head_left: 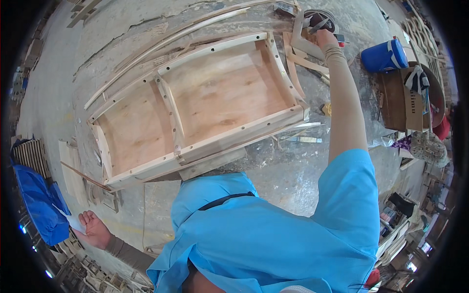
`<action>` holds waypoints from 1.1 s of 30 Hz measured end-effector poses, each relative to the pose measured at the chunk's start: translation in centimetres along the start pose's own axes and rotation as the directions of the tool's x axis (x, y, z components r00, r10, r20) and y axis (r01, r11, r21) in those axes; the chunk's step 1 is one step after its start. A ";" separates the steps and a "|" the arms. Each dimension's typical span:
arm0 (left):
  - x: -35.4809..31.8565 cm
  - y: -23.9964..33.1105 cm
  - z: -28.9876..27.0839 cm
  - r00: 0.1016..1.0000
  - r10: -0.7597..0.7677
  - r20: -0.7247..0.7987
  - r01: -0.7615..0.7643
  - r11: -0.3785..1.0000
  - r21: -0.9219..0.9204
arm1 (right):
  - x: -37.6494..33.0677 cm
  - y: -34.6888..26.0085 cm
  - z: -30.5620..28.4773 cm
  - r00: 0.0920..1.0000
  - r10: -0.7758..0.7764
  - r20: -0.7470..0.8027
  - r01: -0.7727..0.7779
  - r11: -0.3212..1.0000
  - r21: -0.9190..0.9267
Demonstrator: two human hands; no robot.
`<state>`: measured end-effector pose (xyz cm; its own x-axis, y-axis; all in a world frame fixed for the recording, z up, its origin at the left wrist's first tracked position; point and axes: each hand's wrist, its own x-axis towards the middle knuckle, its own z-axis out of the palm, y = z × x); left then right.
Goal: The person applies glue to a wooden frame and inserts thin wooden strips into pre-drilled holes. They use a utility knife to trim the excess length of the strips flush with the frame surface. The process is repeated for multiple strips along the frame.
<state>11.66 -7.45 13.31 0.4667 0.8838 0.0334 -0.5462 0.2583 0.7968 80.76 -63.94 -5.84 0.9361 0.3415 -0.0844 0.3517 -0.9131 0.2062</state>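
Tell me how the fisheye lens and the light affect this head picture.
Head view: a black rim rings the round picture; the straight rails of the wooden frame bow toward the edge. Daylight is even and soft, with no hard shadows on the concrete floor. The right hand near the top rim looks small and slightly soft.

The right hand (326, 36) reaches to tools beyond the wooden frame (195, 105); the left hand (94, 228) hangs open, low.

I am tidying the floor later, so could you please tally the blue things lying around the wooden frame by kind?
Blue jug: 1
Blue cloth bundle: 1
Total: 2
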 end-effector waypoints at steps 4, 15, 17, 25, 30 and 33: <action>-0.4 -1.1 2.8 1.000 -0.010 -0.023 0.011 0.998 0.058 | -2.1 -1.9 -2.2 0.990 0.036 -0.140 -0.036 0.999 -0.001; 5.3 -6.7 7.3 0.947 -0.211 0.242 0.198 0.977 0.078 | -25.7 -10.4 -7.0 0.687 0.633 -0.357 0.037 0.461 0.887; 6.8 -8.3 8.7 0.920 -0.256 0.298 0.242 0.967 0.084 | -29.8 -12.3 -3.5 0.625 0.754 -0.204 0.070 0.206 0.976; 8.7 -12.8 13.0 0.741 -0.388 0.548 0.403 0.910 0.098 | -33.5 -18.8 0.4 0.483 0.873 0.068 0.113 -0.140 0.984; 7.6 -13.2 12.0 0.722 -0.443 0.532 0.470 0.878 0.093 | -32.2 -19.0 1.1 0.392 0.919 -0.043 0.053 0.024 0.998; 7.6 -13.3 10.2 0.740 -0.446 0.504 0.461 0.881 0.103 | -31.8 -19.3 0.6 0.359 0.917 -0.173 0.008 0.183 0.983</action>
<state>29.54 -8.18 9.14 0.9393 0.3420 -0.0273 -0.1940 0.5951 0.7799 44.17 -57.29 -7.68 0.6596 -0.6764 0.3277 0.0650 -0.3831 -0.9214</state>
